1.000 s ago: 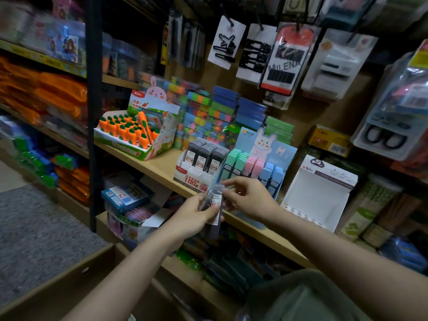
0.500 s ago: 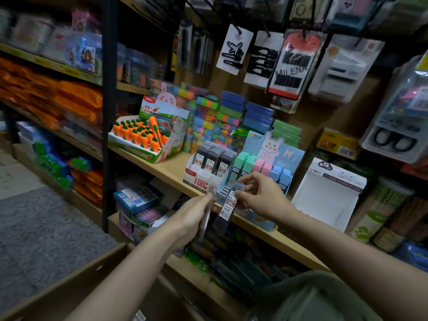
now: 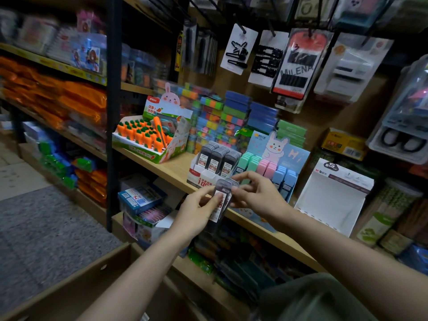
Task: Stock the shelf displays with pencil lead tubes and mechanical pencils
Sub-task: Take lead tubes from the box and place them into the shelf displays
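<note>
I hold a small stack of dark pencil lead tubes (image 3: 222, 198) with white-and-red labels in front of the shelf edge. My left hand (image 3: 196, 212) grips them from the left and below. My right hand (image 3: 257, 195) pinches their top and right side. Just behind stands a white-and-red display box (image 3: 200, 178) filled with rows of the same dark lead tubes (image 3: 216, 158). Right of it a blue bunny display (image 3: 276, 149) carries green, pink and blue cases. An empty white display box (image 3: 328, 198) sits further right.
A carrot-themed display box (image 3: 148, 137) stands at the left on the wooden shelf (image 3: 171, 170). Stacked colourful erasers sit behind. Hair clips and packets hang above. A black upright post (image 3: 113, 112) divides the shelving. An open cardboard box (image 3: 76, 283) lies below my arms.
The tubes that my hands had pulled apart are back together in one stack, held slightly higher and nearer the lead tube display. The view has shifted a little to the left.
</note>
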The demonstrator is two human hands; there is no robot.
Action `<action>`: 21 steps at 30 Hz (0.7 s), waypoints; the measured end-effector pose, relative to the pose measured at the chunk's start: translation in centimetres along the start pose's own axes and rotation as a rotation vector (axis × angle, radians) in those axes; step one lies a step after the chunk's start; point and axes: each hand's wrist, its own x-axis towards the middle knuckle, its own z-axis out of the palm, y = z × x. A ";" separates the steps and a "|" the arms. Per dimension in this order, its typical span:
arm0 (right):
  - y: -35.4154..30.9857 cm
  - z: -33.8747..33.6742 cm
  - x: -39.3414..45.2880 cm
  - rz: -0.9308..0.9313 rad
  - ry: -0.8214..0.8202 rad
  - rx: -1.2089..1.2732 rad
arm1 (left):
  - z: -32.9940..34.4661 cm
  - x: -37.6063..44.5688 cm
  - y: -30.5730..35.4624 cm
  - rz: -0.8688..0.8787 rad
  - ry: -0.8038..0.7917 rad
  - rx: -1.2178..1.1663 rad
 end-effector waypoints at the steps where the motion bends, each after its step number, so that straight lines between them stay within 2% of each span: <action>1: 0.0 0.2 0.1 -0.004 -0.003 0.013 | 0.1 0.1 -0.1 -0.004 0.007 -0.013; 3: 0.0 0.5 0.2 -0.011 0.009 0.007 | 0.1 0.1 -0.2 -0.010 0.016 -0.026; 7: 0.2 0.6 0.6 -0.030 0.052 -0.121 | -0.1 0.2 0.0 0.098 0.029 0.101; 10: 0.2 0.3 1.3 -0.005 0.088 -0.090 | -0.1 0.4 -0.3 0.070 -0.014 0.052; 13: -0.4 -0.3 2.0 0.017 0.057 -0.040 | -0.5 0.6 -0.7 0.051 -0.034 -0.022; 17: -1.7 -0.8 3.3 0.029 -0.008 -0.214 | -1.2 1.3 -1.0 0.039 -0.018 -0.103; 19: -2.5 -1.2 4.3 -0.020 0.003 -0.301 | -1.3 2.1 -0.7 0.069 0.021 -0.018; 21: -3.7 -1.9 5.7 -0.105 0.073 -0.439 | -1.4 2.9 -0.4 0.089 0.153 0.242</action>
